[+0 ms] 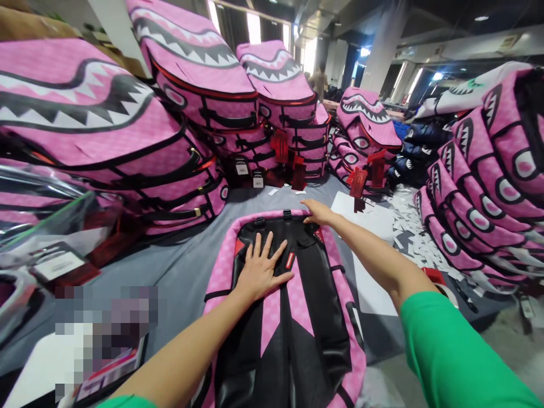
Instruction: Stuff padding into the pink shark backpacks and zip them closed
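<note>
A pink and black backpack [302,294] lies in front of me with its black back panel and shoulder straps facing up. My left hand [261,269] rests flat on the upper part of that panel, fingers spread, beside a small red label [290,260]. At the top right corner of the bag, my right hand [318,213] grips the pink edge, the thumb on the near side and the fingers over the far side. Part of those fingers is hidden. Black buckles [288,215] show along the top edge between the hands.
Stacked pink shark-mouth backpacks [195,62] rise at the left and back, some with red tags [281,146]. More pink bags [476,192] lean at the right, near scattered white paper slips [410,226]. A white sheet [374,283] lies on the grey table cover [182,272].
</note>
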